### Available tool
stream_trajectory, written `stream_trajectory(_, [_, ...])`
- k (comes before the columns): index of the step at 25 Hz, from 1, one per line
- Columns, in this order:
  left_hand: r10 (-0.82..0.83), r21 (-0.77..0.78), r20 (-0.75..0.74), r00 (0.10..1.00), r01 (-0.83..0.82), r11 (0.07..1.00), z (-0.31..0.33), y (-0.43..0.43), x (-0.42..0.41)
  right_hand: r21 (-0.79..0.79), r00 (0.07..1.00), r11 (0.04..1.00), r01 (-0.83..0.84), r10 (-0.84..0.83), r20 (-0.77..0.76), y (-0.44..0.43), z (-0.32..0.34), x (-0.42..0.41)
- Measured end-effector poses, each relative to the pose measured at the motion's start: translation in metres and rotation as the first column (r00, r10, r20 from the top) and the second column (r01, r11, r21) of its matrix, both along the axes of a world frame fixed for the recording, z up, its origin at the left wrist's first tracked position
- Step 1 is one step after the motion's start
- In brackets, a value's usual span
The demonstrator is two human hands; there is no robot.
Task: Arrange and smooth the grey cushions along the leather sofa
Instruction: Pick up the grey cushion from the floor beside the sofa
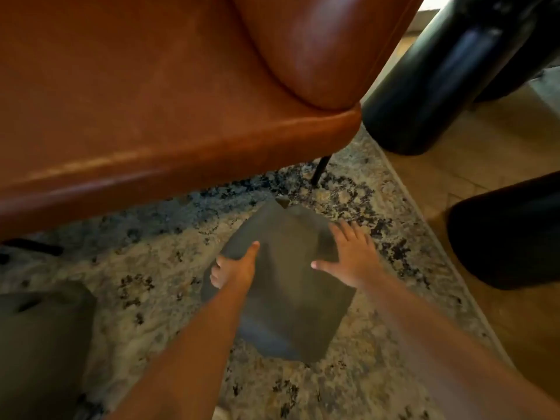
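We hold the square grey fabric cushion over the speckled beige rug, six o'clock of the tan leather sofa, left hand fingers curled round its nine o'clock edge, right hand fingers spread flat at three, so let's lift both sides level.

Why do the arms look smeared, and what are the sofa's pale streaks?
Head view: forearms blur near the lens; the left hand and right hand on the grey cushion look sharper; the streaks are glare on the glossy leather sofa.
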State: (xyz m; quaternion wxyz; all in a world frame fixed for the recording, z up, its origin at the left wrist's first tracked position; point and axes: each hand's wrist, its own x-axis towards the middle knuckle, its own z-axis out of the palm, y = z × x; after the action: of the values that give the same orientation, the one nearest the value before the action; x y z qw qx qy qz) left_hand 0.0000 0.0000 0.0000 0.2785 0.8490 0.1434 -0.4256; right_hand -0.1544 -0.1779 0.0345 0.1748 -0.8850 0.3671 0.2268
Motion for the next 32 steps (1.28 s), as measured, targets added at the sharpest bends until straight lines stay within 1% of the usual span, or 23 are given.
stream_trajectory(2, [0.003,0.046,-0.022,1.000,-0.002,0.999,-0.018,-0.006,0.003,0.040,0.996,0.996,0.077,-0.075,-0.044,-0.012,-0.024,0.008])
stream_trajectory(3, [-0.013,0.075,-0.045,0.999,0.017,0.997,-0.025,-0.008,0.006,0.085,0.989,0.987,0.136,-0.130,-0.071,-0.019,-0.031,0.011])
stream_trajectory(4, [-0.042,0.082,-0.028,0.999,0.044,0.996,-0.031,-0.010,0.012,0.149,0.977,0.966,0.212,-0.203,-0.072,-0.026,-0.036,0.016])
stream_trajectory(6, [-0.176,0.074,0.051,0.983,0.172,0.982,-0.048,-0.006,0.020,0.243,0.963,0.932,0.270,-0.264,-0.056,-0.029,-0.051,0.018])
stream_trajectory(7, [-0.224,0.019,0.073,0.972,0.223,0.975,-0.056,-0.003,0.026,0.290,0.956,0.913,0.288,-0.290,-0.035,-0.033,-0.056,0.017])
stream_trajectory(9, [-0.253,-0.085,0.083,0.964,0.260,0.962,-0.058,-0.002,0.030,0.372,0.942,0.877,0.305,-0.336,0.019,-0.034,-0.059,0.012])
stream_trajectory(11, [-0.263,-0.094,0.116,0.958,0.274,0.957,-0.045,0.001,0.019,0.423,0.922,0.855,0.299,-0.373,0.102,-0.024,-0.053,0.002])
stream_trajectory(14, [-0.195,-0.116,0.188,0.963,0.219,0.969,-0.013,0.013,-0.007,0.386,0.914,0.889,0.247,-0.346,0.212,0.000,-0.028,-0.016])
stream_trajectory(17, [-0.139,-0.201,0.224,0.965,0.185,0.962,0.033,0.021,-0.022,0.293,0.919,0.932,0.211,-0.291,0.264,0.007,0.025,-0.025])
stream_trajectory(19, [-0.113,-0.239,0.247,0.962,0.174,0.955,0.077,0.021,-0.022,0.239,0.926,0.954,0.179,-0.245,0.287,0.003,0.071,-0.021])
stream_trajectory(24, [-0.064,-0.287,0.280,0.958,0.147,0.947,0.217,0.031,-0.005,0.171,0.935,0.982,0.076,-0.130,0.329,0.000,0.210,0.009])
stream_trajectory(28, [0.065,-0.353,0.326,0.943,0.058,0.934,0.318,0.046,0.033,0.062,0.925,0.997,-0.046,0.019,0.380,0.007,0.322,0.066])
stream_trajectory(32, [0.181,-0.419,0.351,0.919,-0.019,0.908,0.390,0.061,0.099,-0.016,0.875,0.974,-0.227,0.211,0.435,0.008,0.410,0.154])
